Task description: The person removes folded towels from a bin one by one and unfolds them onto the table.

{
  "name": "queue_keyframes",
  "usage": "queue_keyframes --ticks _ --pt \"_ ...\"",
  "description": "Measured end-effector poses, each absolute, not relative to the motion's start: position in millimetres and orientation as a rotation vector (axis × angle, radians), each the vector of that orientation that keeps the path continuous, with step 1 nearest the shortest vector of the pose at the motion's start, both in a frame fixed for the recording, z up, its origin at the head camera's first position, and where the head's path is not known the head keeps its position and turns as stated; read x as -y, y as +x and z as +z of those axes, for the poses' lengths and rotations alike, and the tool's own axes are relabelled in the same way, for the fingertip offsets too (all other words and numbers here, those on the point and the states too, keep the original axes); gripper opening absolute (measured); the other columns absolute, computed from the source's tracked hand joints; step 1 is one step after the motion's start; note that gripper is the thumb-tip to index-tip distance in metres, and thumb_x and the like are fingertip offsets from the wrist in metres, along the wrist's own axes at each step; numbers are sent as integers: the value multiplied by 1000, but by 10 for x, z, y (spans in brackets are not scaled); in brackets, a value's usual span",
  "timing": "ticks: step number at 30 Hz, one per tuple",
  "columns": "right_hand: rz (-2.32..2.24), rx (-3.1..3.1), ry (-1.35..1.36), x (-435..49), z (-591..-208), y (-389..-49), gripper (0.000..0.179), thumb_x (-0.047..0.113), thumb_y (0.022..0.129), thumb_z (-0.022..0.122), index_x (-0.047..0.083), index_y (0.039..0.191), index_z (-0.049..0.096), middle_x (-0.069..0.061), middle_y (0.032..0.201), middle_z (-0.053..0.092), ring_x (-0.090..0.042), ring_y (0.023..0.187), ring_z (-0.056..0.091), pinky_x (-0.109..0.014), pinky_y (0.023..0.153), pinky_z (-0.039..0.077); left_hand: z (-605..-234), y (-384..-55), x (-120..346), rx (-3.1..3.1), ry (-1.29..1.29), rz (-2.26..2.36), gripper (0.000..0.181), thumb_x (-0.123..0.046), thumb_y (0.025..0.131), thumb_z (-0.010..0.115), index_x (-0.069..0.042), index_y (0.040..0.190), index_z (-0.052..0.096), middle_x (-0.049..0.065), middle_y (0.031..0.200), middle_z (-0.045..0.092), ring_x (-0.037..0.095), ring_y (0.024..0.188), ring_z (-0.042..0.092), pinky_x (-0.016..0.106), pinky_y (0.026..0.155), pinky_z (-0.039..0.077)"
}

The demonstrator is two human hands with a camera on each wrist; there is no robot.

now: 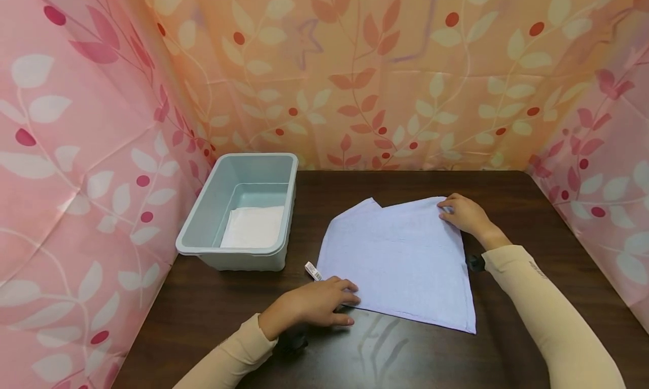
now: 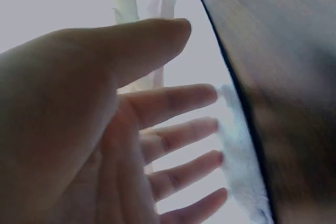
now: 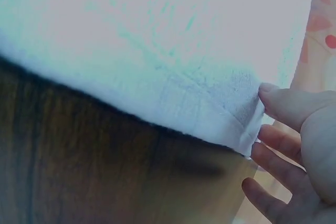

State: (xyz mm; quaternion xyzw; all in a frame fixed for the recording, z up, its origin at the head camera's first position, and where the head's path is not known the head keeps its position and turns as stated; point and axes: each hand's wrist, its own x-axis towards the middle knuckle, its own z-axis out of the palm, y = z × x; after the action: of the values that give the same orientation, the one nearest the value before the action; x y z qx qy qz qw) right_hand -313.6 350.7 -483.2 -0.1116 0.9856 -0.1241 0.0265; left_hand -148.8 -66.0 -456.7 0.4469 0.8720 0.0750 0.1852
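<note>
A pale lavender towel [image 1: 395, 259] lies spread on the dark table, its far edge notched and a small white label [image 1: 312, 271] sticking out at its left side. At the towel's far right corner my right hand [image 1: 466, 215] pinches the fabric; in the right wrist view the thumb [image 3: 286, 103] is on top and fingers are behind the corner. My left hand [image 1: 324, 303] rests by the near left edge with its fingers extended over the cloth. Straight, spread fingers [image 2: 178, 132] show in the left wrist view, gripping nothing.
A grey-blue plastic basin [image 1: 235, 251] stands at the back left, with a folded white cloth [image 1: 253, 227] on its bottom. Floral curtains [image 1: 355, 96] close in the back and both sides of the table [image 1: 203, 315]. Faint smears mark the tabletop in front of the towel.
</note>
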Motion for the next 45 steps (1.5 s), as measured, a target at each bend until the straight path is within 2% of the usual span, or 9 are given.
queue_keyframes --ticks 7,12,19,26,31,38,45 --pt "-469 -3091 -309 -3434 -4763 -3169 34 16 92 67 0 121 68 -27 119 64 -45 110 61 -62 96 47 -4642 -1560 642 -2549 1249 214 57 -44 97 59 -20 147 47 3 159 39 26 148 36 41 119 37" --pt "-728 -3089 -317 -3116 -4604 -3281 29 12 93 64 -1 119 70 -24 115 70 -39 105 64 -56 94 51 -4698 -1581 655 -2535 1198 209 62 -45 97 60 -19 150 43 5 162 33 31 151 29 44 121 33" --pt "-920 -2927 -376 -2464 -4517 -3542 31 16 94 67 3 122 69 -19 118 71 -34 104 68 -48 92 56 -4733 -1594 669 -2523 1185 211 62 -46 97 58 -21 151 41 3 163 31 29 152 28 44 122 31" --pt "-977 -2817 -428 -2026 -4607 -3755 31 12 90 71 2 120 70 -18 118 72 -32 110 67 -47 98 54 -4704 -1597 668 -2510 1201 211 61 -44 97 59 -21 151 42 3 163 33 29 152 29 43 122 32" --pt "-946 -2812 -400 -1921 -4687 -3836 30 10 88 71 2 118 71 -17 114 73 -30 106 66 -46 97 54 -4698 -1602 675 -2497 1196 192 62 -45 98 57 -22 152 40 2 164 30 27 153 26 41 123 30" --pt "-878 -2832 -373 -1872 -4771 -3863 29 8 86 72 2 114 72 -16 109 73 -27 95 63 -41 88 57 -4721 -1618 684 -2502 1198 185 62 -46 98 57 -23 153 39 1 164 29 27 153 26 41 123 30" --pt "-860 -2863 -342 -1841 -4811 -3853 19 8 84 74 2 102 74 -15 101 74 -25 89 62 -37 82 56 -4737 -1617 686 -2504 1216 196 62 -45 98 57 -21 153 39 3 164 30 28 153 27 42 123 30"
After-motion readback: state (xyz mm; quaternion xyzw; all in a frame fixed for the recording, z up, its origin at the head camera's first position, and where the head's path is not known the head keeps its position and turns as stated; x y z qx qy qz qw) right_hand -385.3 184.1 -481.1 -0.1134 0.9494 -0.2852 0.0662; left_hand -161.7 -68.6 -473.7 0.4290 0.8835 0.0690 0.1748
